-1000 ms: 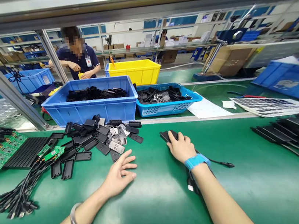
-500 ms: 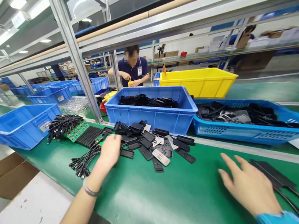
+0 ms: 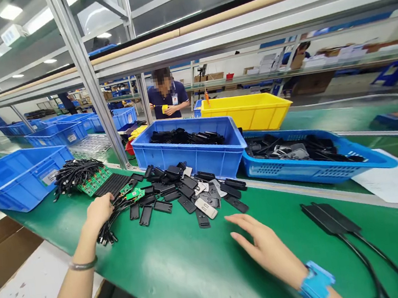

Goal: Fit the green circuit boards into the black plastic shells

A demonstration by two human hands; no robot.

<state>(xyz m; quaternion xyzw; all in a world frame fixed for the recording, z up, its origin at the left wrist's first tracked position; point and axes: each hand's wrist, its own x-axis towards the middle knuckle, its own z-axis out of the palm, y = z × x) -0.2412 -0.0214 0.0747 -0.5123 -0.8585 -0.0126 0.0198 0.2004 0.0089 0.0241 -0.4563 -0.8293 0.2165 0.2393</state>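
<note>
My left hand [image 3: 99, 213] is over a bundle of black cables [image 3: 120, 205], its fingers bent in among them; what they grip, if anything, is hidden. Small green circuit boards [image 3: 135, 193] sit at the cable ends beside it. My right hand [image 3: 266, 247] is open above the green table, fingers stretched towards a pile of loose casing pieces [image 3: 189, 187], black and grey. It touches nothing I can see. To its right lie two flat black housings [image 3: 330, 217] with cables attached.
Behind the pile stands a blue bin [image 3: 188, 153] of black parts. A blue basket [image 3: 298, 169] and a yellow bin [image 3: 245, 112] are beside it. At left are another blue bin [image 3: 14, 180] and more cabled boards [image 3: 94, 182]. A co-worker [image 3: 167, 94] works across the bench.
My left hand has moved left, from the edge of the casing pile onto the cables. My right hand has moved left, away from the two black housings. The view has shifted slightly.
</note>
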